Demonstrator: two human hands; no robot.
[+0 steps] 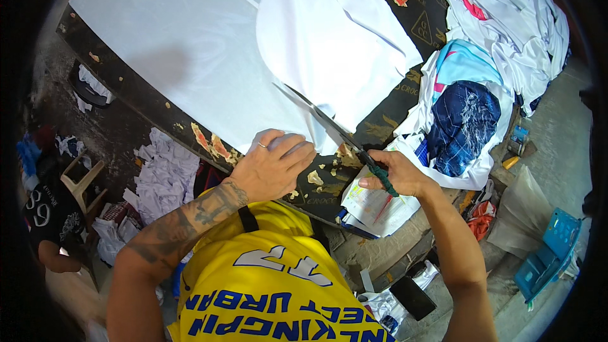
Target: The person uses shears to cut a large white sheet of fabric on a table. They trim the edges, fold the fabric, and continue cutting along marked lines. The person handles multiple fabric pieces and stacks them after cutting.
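Note:
White fabric (209, 69) lies spread over a dark patterned table (430, 19), with a second white layer (329, 31) on top of it at the right. My right hand (402, 174) grips a pair of scissors (339, 128), whose handle is wrapped in green. The long blades are parted and reach up and left at the fabric's near edge. Close to the blades, my left hand (272, 161) rests at that edge, its fingers bent over the cloth and its thumb hidden. A ring shows on one finger.
At the right lie a dark blue cloth bundle (465, 126) and a heap of white fabric (513, 19). Papers (380, 209) sit by the table's corner. On the floor are a blue plastic chair (548, 256) and crumpled white cloth (166, 174). A person in black (57, 215) is at the left.

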